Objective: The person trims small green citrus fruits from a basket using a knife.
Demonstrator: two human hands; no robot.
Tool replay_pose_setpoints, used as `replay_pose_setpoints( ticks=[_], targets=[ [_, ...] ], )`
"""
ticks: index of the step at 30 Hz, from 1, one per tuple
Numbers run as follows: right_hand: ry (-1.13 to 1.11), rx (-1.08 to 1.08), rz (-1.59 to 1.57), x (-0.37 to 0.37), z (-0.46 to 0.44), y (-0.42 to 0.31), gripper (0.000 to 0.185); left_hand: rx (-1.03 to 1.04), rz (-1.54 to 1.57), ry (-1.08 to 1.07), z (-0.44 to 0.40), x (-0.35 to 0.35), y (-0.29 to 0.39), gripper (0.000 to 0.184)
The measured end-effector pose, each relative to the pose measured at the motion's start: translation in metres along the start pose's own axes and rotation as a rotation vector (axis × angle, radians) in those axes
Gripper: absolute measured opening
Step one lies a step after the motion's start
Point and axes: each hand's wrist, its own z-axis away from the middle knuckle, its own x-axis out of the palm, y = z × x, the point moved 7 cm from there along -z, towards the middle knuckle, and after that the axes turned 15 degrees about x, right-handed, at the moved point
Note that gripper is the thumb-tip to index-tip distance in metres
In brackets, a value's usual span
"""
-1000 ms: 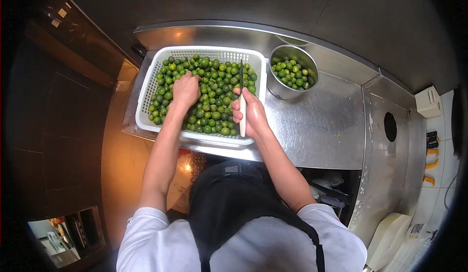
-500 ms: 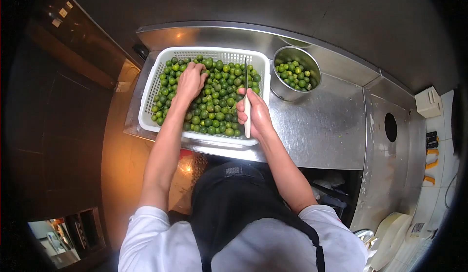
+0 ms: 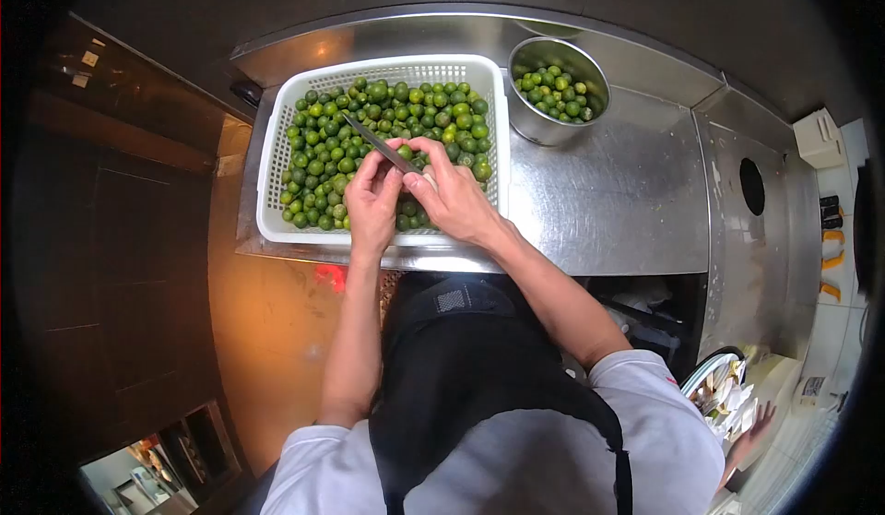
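Note:
My right hand (image 3: 454, 200) is closed on a knife (image 3: 376, 142), its dark blade slanting up and to the left above the fruit. Close beside it, my left hand (image 3: 371, 211) has its fingers curled in under the blade; what lies between them is hidden. Both hands are over the near part of a white plastic basket (image 3: 265, 192). Many small green limes (image 3: 323, 155) fill it.
A steel pot (image 3: 546, 130) with more limes stands right of the basket on the steel counter (image 3: 608, 201). At the lower right, another person's hand (image 3: 758, 427) shows beside a heaped round container (image 3: 719, 386). Yellow-handled tools (image 3: 832, 261) hang on the right wall.
My left hand has come back from among the limes to meet my right hand. The knife has swung from upright to a leftward slant. Another person's hand has appeared at lower right.

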Motion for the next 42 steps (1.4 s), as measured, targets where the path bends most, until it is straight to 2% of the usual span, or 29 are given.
replay_pose_setpoints(
  ticks=[2,5,8,17,20,24,28,42],
  targets=[
    [-0.008,0.004,-0.015,0.001,0.001,0.000,0.042,0.082,0.075,0.072,-0.001,0.004,0.007,0.037],
    [0.069,-0.094,-0.065,-0.001,0.001,0.001,0.042,0.039,0.033,0.016,0.000,-0.001,0.000,0.035],
    [0.069,-0.070,-0.053,-0.001,0.002,0.002,0.041,-0.019,0.051,0.024,-0.002,-0.002,-0.005,0.034],
    [0.084,-0.089,0.047,0.002,0.002,0.007,0.038,-0.001,0.021,0.022,0.002,-0.009,-0.010,0.031],
    [0.168,0.056,-0.159,-0.012,-0.005,0.021,0.043,-0.029,0.052,0.016,0.003,0.000,-0.002,0.031],
    [0.146,0.074,-0.208,-0.011,-0.002,0.016,0.056,-0.027,0.069,0.036,0.000,0.000,-0.002,0.032],
    [0.037,0.002,-0.058,-0.006,0.002,0.002,0.060,-0.041,0.121,0.120,-0.002,-0.003,-0.001,0.031],
    [-0.023,0.055,0.059,0.005,0.002,0.006,0.051,0.049,0.067,0.230,0.001,-0.021,-0.003,0.024]
  ],
)
